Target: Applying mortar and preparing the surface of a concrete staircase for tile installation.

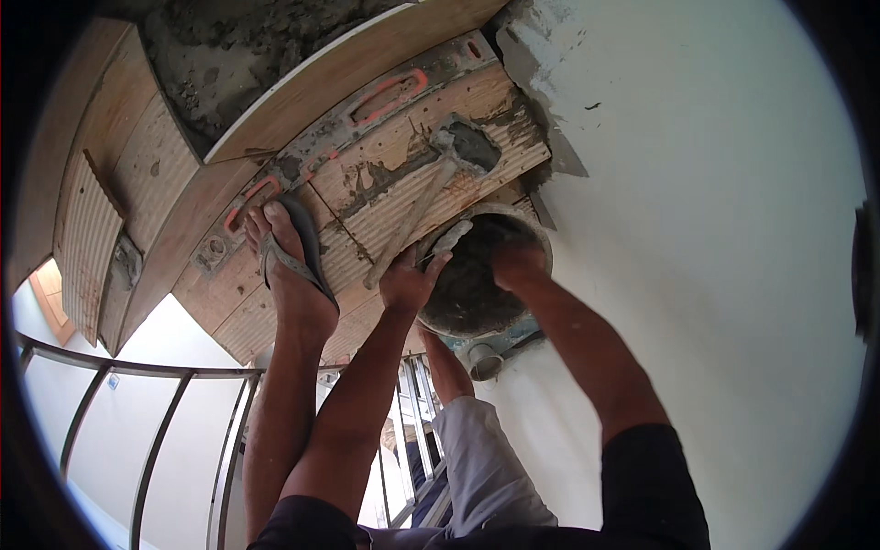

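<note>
A round bucket (pixel 547 240) with wet grey mortar (pixel 472 289) inside stands on the tiled step near the wall. My left hand (pixel 410 282) is closed on its left rim, thumb and fingers curled there beside a light grey, mortar-smeared patch. Deep in the bucket is my right hand (pixel 518 263); its fingers are hidden, and I cannot make out whether they hold anything. A mallet (pixel 412 220) with a pale handle and a mortar-caked head lies just beyond my left hand.
A long spirit level (pixel 321 151) with orange grips lies across wood-look tiles. My sandalled foot (pixel 284 238) rests by it. Loose tile pieces (pixel 87 243) lean at the left, below a rough mortar bed (pixel 238 55). A metal railing (pixel 165 403) curves at lower left; a white wall (pixel 715 229) rises right.
</note>
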`<state>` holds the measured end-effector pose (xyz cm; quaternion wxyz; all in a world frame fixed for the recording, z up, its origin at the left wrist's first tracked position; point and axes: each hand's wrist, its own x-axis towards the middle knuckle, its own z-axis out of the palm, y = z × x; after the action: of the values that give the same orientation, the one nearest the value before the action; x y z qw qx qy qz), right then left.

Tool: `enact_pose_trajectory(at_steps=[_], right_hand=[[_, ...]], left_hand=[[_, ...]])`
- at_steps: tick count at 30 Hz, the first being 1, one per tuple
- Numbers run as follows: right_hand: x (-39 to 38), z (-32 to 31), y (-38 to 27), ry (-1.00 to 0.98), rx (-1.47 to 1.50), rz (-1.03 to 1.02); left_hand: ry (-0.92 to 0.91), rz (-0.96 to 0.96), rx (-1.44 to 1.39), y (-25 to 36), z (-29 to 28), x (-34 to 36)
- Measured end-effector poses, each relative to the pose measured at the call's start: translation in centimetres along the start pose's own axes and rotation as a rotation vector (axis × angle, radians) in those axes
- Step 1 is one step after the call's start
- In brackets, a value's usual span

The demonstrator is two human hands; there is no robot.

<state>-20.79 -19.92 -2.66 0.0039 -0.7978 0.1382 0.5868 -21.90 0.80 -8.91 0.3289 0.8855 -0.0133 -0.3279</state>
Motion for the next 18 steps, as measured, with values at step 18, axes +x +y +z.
enact_pose_trajectory(at_steps=[18], right_hand=[[-1.5, 14.4, 4.0, 0.245, -0.015, -0.104]], left_hand=[[-0.006, 0.067, -0.136, 0.9, 0.8, -2.1]])
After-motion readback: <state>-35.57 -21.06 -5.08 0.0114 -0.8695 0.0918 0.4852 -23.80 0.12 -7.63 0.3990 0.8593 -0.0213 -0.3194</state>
